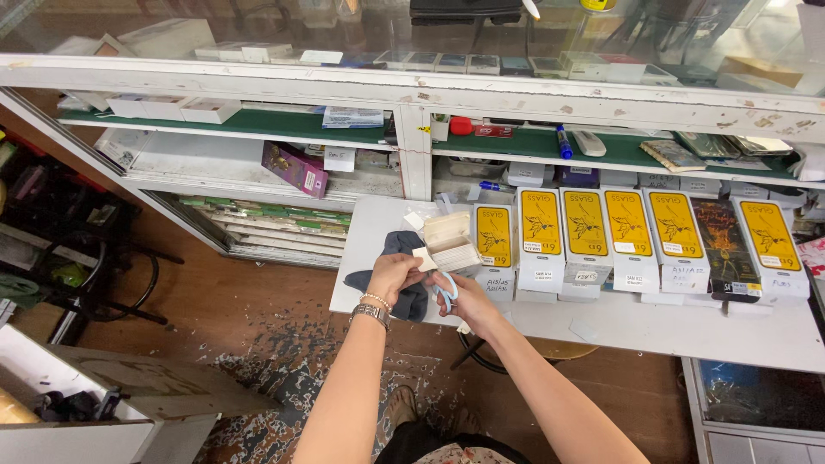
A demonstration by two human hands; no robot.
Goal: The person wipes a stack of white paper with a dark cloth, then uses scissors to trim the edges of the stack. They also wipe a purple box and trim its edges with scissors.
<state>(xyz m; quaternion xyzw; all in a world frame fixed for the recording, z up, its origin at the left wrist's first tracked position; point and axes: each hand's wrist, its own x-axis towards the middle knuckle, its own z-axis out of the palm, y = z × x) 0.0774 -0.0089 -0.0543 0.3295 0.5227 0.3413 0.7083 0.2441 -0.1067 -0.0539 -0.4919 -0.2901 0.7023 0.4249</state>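
Nearest the camera, two bare forearms reach forward from the bottom edge. The left hand (394, 273) wears a bead bracelet (375, 300) and a metal wristwatch (370, 314). Its fingers are pinched on a small white piece of card (424, 259), held just above the edge of the white surface (601, 322).

The right hand (458, 296) sits just right of the left fingers, almost touching them. Its fingers are closed through the light blue handles of a pair of scissors (446, 292), which point up toward the card. The blades are mostly hidden between the two hands, so whether they touch the card cannot be told.

Directly under and behind the left fingers lies a dark grey cloth (400, 268), draped over the near left corner of the surface. Just beyond the fingertips of both hands stands a pale open cardboard box (449, 241), tilted, with small white slips beside it.

To the right of the fingers, a row of flat retail packs (632, 245) leans along the surface; most are yellow and white, one is dark, and several carry handwritten labels.

Farther away, past the box, a worn white display cabinet (412, 137) holds green-lined shelves with small boxes, a purple carton (295, 168), a blue marker (563, 143) and other small goods. Below the forearms, the brown floor (249, 318) is scuffed and flaking.
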